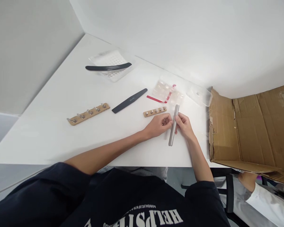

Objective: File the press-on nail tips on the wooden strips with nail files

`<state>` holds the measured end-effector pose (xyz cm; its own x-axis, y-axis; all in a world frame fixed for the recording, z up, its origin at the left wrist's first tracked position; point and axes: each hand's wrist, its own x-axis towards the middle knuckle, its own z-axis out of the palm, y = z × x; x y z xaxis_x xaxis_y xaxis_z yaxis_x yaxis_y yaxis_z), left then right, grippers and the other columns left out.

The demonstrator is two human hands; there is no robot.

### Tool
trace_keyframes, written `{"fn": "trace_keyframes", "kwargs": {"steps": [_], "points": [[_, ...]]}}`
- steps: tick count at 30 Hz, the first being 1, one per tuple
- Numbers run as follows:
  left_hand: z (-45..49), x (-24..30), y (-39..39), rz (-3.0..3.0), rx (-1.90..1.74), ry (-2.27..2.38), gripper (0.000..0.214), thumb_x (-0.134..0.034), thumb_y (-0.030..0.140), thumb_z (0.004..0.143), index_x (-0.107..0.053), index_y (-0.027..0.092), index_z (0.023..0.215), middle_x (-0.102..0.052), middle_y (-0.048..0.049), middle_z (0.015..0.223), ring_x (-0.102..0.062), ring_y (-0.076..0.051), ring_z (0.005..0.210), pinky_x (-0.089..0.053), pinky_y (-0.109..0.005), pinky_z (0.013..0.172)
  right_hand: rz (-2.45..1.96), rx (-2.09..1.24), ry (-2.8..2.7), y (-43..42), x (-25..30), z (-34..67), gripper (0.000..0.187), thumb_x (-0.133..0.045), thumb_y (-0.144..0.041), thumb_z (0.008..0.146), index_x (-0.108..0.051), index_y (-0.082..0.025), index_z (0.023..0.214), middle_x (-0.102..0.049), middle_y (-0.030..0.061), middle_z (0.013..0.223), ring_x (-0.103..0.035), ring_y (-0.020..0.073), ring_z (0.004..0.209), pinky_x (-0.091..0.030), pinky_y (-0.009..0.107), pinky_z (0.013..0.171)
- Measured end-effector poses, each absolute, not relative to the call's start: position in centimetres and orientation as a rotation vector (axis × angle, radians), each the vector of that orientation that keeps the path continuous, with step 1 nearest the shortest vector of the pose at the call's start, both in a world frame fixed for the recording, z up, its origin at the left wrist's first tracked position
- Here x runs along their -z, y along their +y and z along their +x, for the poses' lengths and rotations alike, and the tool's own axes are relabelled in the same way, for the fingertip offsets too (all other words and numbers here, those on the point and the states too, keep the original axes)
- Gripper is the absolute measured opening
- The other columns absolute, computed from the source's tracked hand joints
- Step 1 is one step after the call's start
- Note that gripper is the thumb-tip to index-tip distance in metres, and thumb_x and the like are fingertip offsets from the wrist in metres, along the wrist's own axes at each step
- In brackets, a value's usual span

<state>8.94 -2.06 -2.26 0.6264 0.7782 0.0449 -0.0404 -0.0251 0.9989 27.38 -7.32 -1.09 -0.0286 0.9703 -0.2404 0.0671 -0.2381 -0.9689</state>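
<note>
My right hand [184, 125] grips a long grey nail file [173, 129], held nearly upright in view above the table. Close against the file's left side, my left hand [159, 125] is closed, its thumb and forefinger pinched together. Whatever it may hold there is too small to make out. Just beyond my left hand lies a short wooden strip [155, 111] with several metal fittings in a row. A longer wooden strip [88, 114] with similar fittings and clear pieces on it rests at the left. Between them is a dark nail file [130, 100].
At the back, a curved black nail file [108, 67] lies across a clear plastic tray [119, 75]. A clear plastic pack with red strips [161, 91] and a transparent lid [200, 95] are farther right. An open cardboard box [253, 132] stands at the right, with another person's arm [248, 181] below it.
</note>
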Motion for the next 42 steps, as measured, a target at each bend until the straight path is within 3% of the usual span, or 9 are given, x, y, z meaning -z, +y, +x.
{"fn": "trace_keyframes", "kwargs": {"steps": [4,9,13,18,23,28,33,37,42], "points": [[8.92,2.31,-1.91,1.423,-0.845,0.718,0.02,-0.062,0.031,0.092,-0.053,0.019,0.078,-0.054,0.0024,0.071,-0.049,-0.011,0.061,-0.04,-0.026,0.057,-1.379,-1.537,-1.25,-7.47,0.67,27.06,0.051,-0.076,-0.068,0.088,-0.059,-0.02,0.093,-0.068,-0.0039,0.06,-0.067,0.0147,0.045,-0.054,0.023,0.04],[8.82,2.38,-1.95,1.498,-0.771,0.663,0.018,-0.062,0.028,0.09,-0.052,0.02,0.077,-0.053,0.0035,0.066,-0.048,-0.011,0.059,-0.038,-0.026,0.056,-1.406,-1.356,-1.165,-7.39,0.73,26.99,0.05,-0.074,-0.068,0.09,-0.054,-0.022,0.084,-0.066,-0.0052,0.056,-0.065,0.0131,0.042,-0.051,0.021,0.038],[8.81,2.28,-2.17,1.487,-0.833,0.712,0.019,-0.06,0.029,0.092,-0.051,0.02,0.077,-0.05,0.0047,0.065,-0.044,-0.01,0.057,-0.036,-0.026,0.054,-1.383,-1.487,-1.224,-7.45,0.7,27.14,0.05,-0.077,-0.066,0.088,-0.053,-0.022,0.082,-0.068,-0.0039,0.058,-0.066,0.0138,0.043,-0.052,0.022,0.039],[8.81,2.21,-2.25,1.513,-0.791,0.681,0.02,-0.06,0.03,0.092,-0.05,0.02,0.077,-0.05,0.0046,0.065,-0.044,-0.01,0.056,-0.035,-0.026,0.054,-1.394,-1.367,-1.177,-7.55,0.61,27.16,0.05,-0.074,-0.067,0.09,-0.052,-0.023,0.083,-0.068,-0.0045,0.058,-0.066,0.0137,0.043,-0.051,0.021,0.038],[8.81,2.13,-2.12,1.488,-0.826,0.717,0.019,-0.059,0.03,0.093,-0.051,0.02,0.078,-0.051,0.004,0.068,-0.044,-0.011,0.058,-0.036,-0.027,0.055,-1.351,-1.528,-1.251,-7.58,0.47,27.2,0.047,-0.077,-0.063,0.089,-0.058,-0.021,0.088,-0.07,-0.0029,0.06,-0.068,0.015,0.046,-0.055,0.023,0.041],[8.77,2.17,-2.07,1.517,-0.76,0.659,0.018,-0.059,0.027,0.092,-0.051,0.02,0.077,-0.049,0.0046,0.065,-0.042,-0.01,0.055,-0.033,-0.027,0.053,-1.35,-1.385,-1.194,-7.41,0.74,27.3,0.046,-0.073,-0.065,0.092,-0.058,-0.021,0.089,-0.067,-0.0039,0.058,-0.068,0.0148,0.045,-0.055,0.022,0.041],[8.75,2.3,-2.17,1.511,-0.807,0.712,0.018,-0.059,0.028,0.092,-0.051,0.02,0.078,-0.05,0.0045,0.066,-0.044,-0.011,0.057,-0.035,-0.027,0.055,-1.351,-1.558,-1.279,-7.34,0.72,27.5,0.05,-0.078,-0.066,0.087,-0.06,-0.02,0.093,-0.07,-0.0021,0.06,-0.07,0.0167,0.048,-0.057,0.024,0.043],[8.76,2.23,-2.16,1.516,-0.794,0.686,0.019,-0.059,0.029,0.093,-0.051,0.021,0.078,-0.049,0.0048,0.064,-0.043,-0.011,0.056,-0.034,-0.027,0.054,-1.38,-1.427,-1.223,-7.38,0.92,27.41,0.052,-0.074,-0.07,0.089,-0.059,-0.02,0.093,-0.069,-0.0028,0.059,-0.07,0.0165,0.047,-0.056,0.024,0.042],[8.73,2.09,-2.4,1.537,-0.832,0.709,0.02,-0.058,0.03,0.094,-0.049,0.021,0.078,-0.047,0.0053,0.064,-0.041,-0.011,0.055,-0.032,-0.027,0.053,-1.351,-1.53,-1.282,-7.43,0.93,27.45,0.05,-0.077,-0.067,0.088,-0.062,-0.02,0.093,-0.07,-0.0014,0.06,-0.07,0.0168,0.048,-0.057,0.025,0.043]]}}
